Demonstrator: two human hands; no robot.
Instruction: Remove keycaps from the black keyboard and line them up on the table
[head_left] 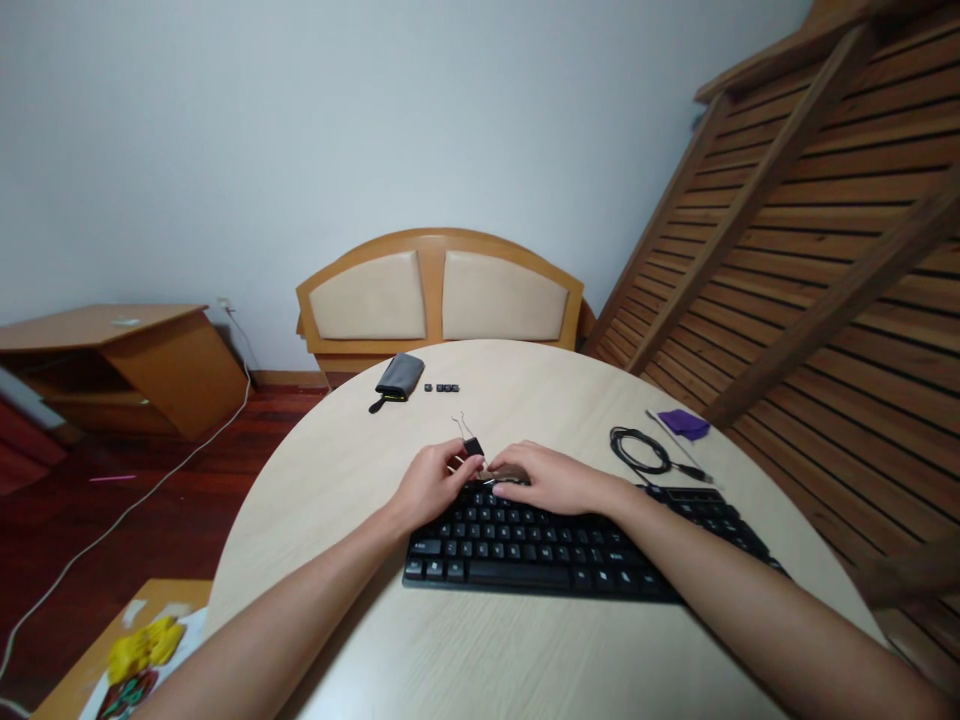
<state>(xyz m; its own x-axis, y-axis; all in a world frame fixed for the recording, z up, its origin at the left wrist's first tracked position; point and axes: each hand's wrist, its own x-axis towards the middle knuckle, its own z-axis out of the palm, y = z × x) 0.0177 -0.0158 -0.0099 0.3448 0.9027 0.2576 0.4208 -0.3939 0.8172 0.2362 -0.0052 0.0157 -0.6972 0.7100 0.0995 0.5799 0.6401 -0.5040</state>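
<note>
Over the keyboard [517, 573], my left hand [432, 484] pinches a wire tool [472, 446], my right hand [553, 478] unclear in grip; this keywork likely demands steadiness.

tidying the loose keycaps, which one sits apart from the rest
The leftmost keycap, nearest the grey pouch; a gap separates it from the other three keycaps.

Noted on round pale table [300, 500]: grey pouch [403, 375] with black strap, toward far left; folded purple cloth [684, 425] near right rim. Observed beyond, before pale wall [450, 120]: arched wooden headboard [433, 290] with two cream panels. Recorded at right: large slatted wooden panel [847, 270]. Recorded at left: low wooden cabinet [172, 370], white cord across dark red floor [180, 540]. Lower left: yellow bundle [146, 645], material unclear.
</note>
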